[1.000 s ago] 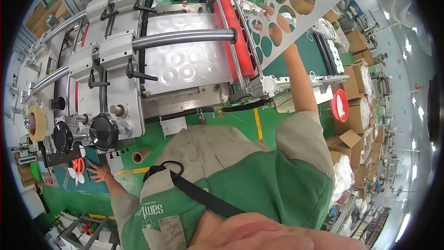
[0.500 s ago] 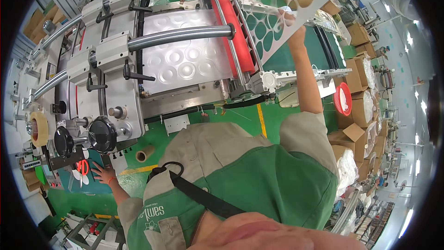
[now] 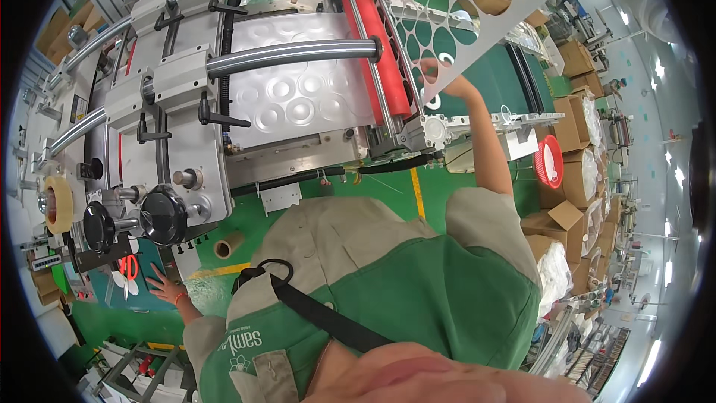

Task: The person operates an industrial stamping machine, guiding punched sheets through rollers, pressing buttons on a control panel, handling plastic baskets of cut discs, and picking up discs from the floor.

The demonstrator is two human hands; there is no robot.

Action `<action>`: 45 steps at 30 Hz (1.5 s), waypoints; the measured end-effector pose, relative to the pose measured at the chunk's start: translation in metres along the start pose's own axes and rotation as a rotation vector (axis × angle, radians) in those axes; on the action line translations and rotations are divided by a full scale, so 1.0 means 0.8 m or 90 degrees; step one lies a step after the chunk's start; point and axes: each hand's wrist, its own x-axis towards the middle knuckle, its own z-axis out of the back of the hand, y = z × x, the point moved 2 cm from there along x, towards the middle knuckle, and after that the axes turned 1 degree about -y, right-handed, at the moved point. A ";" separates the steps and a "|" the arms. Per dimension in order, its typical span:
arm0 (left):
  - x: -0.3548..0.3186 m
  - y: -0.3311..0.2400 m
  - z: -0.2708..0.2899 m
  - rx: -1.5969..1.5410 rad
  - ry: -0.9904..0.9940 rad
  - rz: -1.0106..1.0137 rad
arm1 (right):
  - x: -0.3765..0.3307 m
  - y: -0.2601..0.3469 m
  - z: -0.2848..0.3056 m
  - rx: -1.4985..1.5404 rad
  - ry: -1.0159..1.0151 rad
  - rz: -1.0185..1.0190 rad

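My left hand (image 3: 165, 285) lies with fingers spread on a dark green mat (image 3: 153, 301) at the lower left, beside red-handled scissors (image 3: 129, 267). At the upper right, my right hand (image 3: 440, 79) reaches over a green conveyor belt (image 3: 477, 90), just past the red roller (image 3: 377, 52). A white sheet (image 3: 477, 39) full of round holes hangs over the belt and partly covers my right fingers, so their grip is hidden. Small white rings (image 3: 434, 102) show close to that hand. Left of the roller, a pale sheet with embossed circles (image 3: 300, 111) lies on the machine bed.
Thick metal guide rods (image 3: 291, 56) cross above the bed. Black knobs (image 3: 164, 214) and a tape roll (image 3: 58, 205) sit at the machine's near left. A red basket (image 3: 549, 161) and cardboard boxes (image 3: 563, 225) stand at right. A cardboard tube (image 3: 228, 245) is on the green floor.
My right hand has moved left and nearer to me, from the sheet's right edge to behind its lower corner by the roller. White rings now show there. My left hand stays on the mat.
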 end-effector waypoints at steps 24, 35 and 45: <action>0.012 -0.016 0.011 -0.064 -0.023 0.030 | -0.061 0.051 0.063 -0.277 -0.368 -0.169; 0.042 -0.040 0.028 -0.135 0.270 0.208 | -0.076 0.049 0.063 -0.090 -0.574 -0.091; 0.058 -0.034 0.038 -0.120 0.379 0.199 | -0.050 0.068 0.022 0.124 -0.315 0.029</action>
